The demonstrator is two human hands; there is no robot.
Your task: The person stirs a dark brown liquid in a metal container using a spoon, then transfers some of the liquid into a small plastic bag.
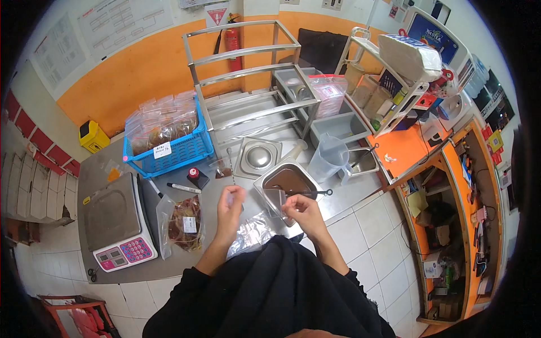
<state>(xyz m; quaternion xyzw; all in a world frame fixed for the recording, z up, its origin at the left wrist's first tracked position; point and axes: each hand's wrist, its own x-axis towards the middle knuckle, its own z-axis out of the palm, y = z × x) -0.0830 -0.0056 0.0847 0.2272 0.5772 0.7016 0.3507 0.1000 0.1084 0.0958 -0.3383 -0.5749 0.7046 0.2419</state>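
Note:
My right hand [303, 213] pinches a small clear plastic bag [275, 199] by its edge, over the near side of a steel pan [261, 184] of brown liquid [291, 181]. A dark-handled ladle [312, 192] rests across that pan's rim. My left hand [230, 209], blurred, has its thumb and fingers drawn together left of the pan; whether plastic is between them is unclear. Just beyond it stands or leans a thin twisted metal spoon [231, 164], beside a small bag of brown sauce [223, 171]. Clear plastic bags [253, 230] lie in front of my body.
Left are a digital scale [112, 207], a filled bag with a label [184, 226], a marker [184, 188] and a blue crate [181, 154] of filled bags. A steel lid [258, 157], a plastic jug [327, 158] and a metal rack [253, 78] stand beyond the pan.

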